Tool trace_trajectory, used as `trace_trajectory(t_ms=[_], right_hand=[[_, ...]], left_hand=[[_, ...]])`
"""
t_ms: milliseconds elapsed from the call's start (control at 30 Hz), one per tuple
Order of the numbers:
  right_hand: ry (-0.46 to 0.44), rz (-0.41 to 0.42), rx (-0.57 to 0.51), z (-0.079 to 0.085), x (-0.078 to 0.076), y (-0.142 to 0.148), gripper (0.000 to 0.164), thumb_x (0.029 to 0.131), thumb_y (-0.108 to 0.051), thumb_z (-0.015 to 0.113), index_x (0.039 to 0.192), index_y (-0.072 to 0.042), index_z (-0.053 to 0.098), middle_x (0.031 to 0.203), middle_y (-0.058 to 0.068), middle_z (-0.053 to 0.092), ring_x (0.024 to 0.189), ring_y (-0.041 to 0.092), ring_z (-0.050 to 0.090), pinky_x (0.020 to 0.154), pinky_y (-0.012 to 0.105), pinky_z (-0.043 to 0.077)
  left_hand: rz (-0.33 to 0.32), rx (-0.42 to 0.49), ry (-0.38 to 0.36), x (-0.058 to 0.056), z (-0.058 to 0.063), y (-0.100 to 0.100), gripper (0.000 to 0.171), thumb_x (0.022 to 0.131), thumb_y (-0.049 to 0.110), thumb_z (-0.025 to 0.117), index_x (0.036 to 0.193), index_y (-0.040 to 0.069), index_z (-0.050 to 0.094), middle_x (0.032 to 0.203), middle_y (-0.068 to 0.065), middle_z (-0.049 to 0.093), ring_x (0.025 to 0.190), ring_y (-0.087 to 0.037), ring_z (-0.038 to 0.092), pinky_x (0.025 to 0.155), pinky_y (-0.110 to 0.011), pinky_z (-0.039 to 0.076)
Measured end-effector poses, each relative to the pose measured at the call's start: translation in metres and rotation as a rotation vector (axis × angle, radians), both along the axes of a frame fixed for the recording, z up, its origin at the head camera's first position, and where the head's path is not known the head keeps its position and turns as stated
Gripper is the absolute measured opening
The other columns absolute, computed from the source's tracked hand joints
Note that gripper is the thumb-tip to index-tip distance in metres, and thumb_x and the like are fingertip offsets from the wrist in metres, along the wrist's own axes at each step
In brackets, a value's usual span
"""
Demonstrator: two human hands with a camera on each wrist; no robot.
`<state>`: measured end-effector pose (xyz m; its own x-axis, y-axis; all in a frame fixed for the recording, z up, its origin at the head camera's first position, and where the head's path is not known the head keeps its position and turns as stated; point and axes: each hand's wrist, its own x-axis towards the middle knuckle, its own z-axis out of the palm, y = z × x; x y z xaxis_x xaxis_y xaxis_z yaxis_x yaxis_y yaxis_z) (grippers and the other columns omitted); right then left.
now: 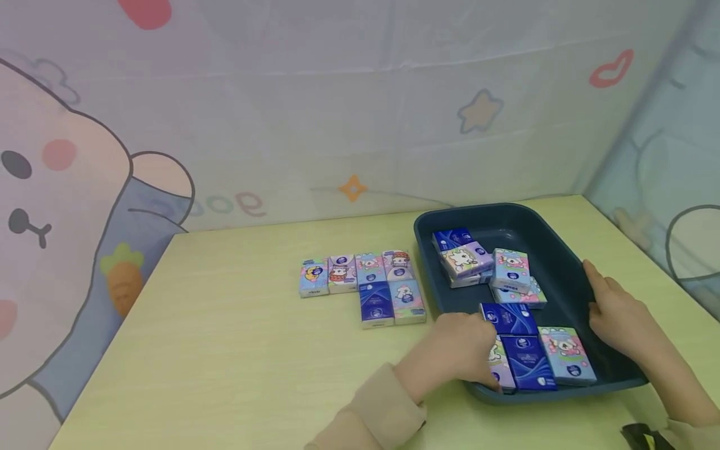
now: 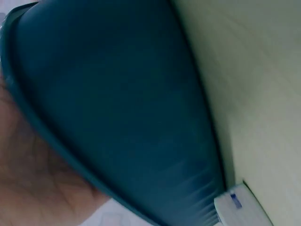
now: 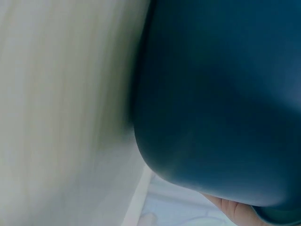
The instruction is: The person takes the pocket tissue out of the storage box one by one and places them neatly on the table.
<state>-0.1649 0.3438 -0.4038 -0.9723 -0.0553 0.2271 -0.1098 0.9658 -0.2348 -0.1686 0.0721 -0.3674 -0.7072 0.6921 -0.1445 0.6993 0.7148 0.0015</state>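
Note:
The dark teal tray [image 1: 568,262] stands on the right part of the table. My left hand [image 1: 458,350] reaches over its near left rim, fingers curled at a purple tissue pack [image 1: 502,365] inside. The hand covers part of that pack, and several fingertips are hidden. Beside it lie a dark blue pack [image 1: 527,362], another blue pack [image 1: 509,319] and a pastel pack [image 1: 566,355]. Across the tray, my right hand [image 1: 624,319] grips the right rim. From the left wrist, the tray wall [image 2: 117,94] shows with the palm [image 2: 37,174] over its edge.
Several tissue packs [image 1: 512,269] lie loosely piled in the tray's far half. Left of the tray, other packs [image 1: 375,303] lie in two close rows on the yellow table [image 1: 225,337]. A printed cloth [image 1: 315,112] hangs behind the table.

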Motion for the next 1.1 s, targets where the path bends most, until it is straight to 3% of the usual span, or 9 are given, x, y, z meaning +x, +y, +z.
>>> trace_trajectory(t_ms=[333, 900, 1000, 1100], right_hand=[[0.004, 0.002, 0.003, -0.001, 0.000, 0.000, 0.069, 0.082, 0.006, 0.049, 0.142, 0.019, 0.018, 0.108, 0.044, 0.048, 0.079, 0.049, 0.056, 0.056, 0.055, 0.047], [0.008, 0.000, 0.005, -0.002, 0.001, 0.000, 0.068, 0.082, 0.005, 0.049, 0.142, 0.020, 0.020, 0.110, 0.045, 0.048, 0.085, 0.053, 0.056, 0.059, 0.057, 0.047], [0.003, -0.003, 0.003, -0.002, 0.001, 0.001, 0.069, 0.082, 0.005, 0.049, 0.142, 0.019, 0.018, 0.110, 0.044, 0.047, 0.082, 0.051, 0.056, 0.058, 0.056, 0.047], [0.018, 0.000, 0.008, -0.002, 0.000, 0.000, 0.069, 0.081, 0.006, 0.049, 0.142, 0.019, 0.019, 0.109, 0.044, 0.048, 0.078, 0.047, 0.056, 0.055, 0.053, 0.046]], left_hand=[[0.102, -0.114, -0.036, 0.007, -0.006, 0.021, 0.036, 0.067, 0.058, 0.079, 0.075, 0.029, 0.060, 0.094, 0.013, 0.060, 0.086, -0.007, 0.059, 0.066, -0.026, 0.049], [0.046, -0.078, -0.045, 0.004, -0.006, 0.016, 0.037, 0.066, 0.059, 0.079, 0.074, 0.028, 0.060, 0.094, 0.013, 0.061, 0.084, -0.007, 0.057, 0.065, -0.026, 0.050], [0.042, -0.064, -0.042, 0.003, -0.005, 0.014, 0.040, 0.065, 0.060, 0.080, 0.078, 0.028, 0.061, 0.100, 0.012, 0.062, 0.087, -0.007, 0.057, 0.067, -0.026, 0.051], [0.028, -0.048, -0.030, 0.001, -0.003, 0.011, 0.048, 0.064, 0.062, 0.079, 0.094, 0.026, 0.065, 0.109, 0.011, 0.061, 0.093, -0.007, 0.057, 0.072, -0.025, 0.052]])
